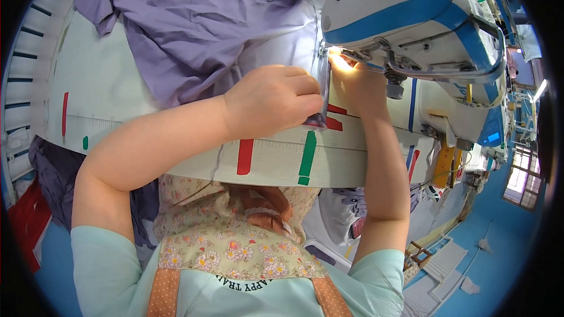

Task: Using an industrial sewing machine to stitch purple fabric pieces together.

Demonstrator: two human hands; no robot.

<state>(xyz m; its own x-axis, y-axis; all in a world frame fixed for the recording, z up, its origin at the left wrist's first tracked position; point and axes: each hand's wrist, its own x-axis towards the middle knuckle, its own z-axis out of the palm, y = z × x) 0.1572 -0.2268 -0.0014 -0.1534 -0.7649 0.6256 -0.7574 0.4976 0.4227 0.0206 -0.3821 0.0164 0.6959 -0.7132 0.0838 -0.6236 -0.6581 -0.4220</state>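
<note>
We're at a white and blue sewing machine (411,17) with a lilac garment (200,17) piled across the white table (100,82), bulk up and to our left, one narrow edge strip (322,76) running down toward the needle area under the machine's lamp. Fabric looks thin, light and limp: it creases freely, so we judge it will drag and bunch if pulled from the heap, and slide easily on the smooth tabletop. Best hold is at the seam edge close to the presser foot, flat pressure rather than a pinch. Left hand (273,103) comes in across the body, forearm bent sharply at the elbow, knuckles up, fingers curled into a loose fist with the fingertips closed on the strip just left of the needle. Right hand (358,79) reaches straight up along the right side, forearm near vertical in frame, hand tucked under the machine head and washed out by the lamp; it's touching the fabric edge, but we can't tell whether those fingers are spread or closed. Red and green tape marks (306,155) sit on the table's front edge below both hands.
</note>
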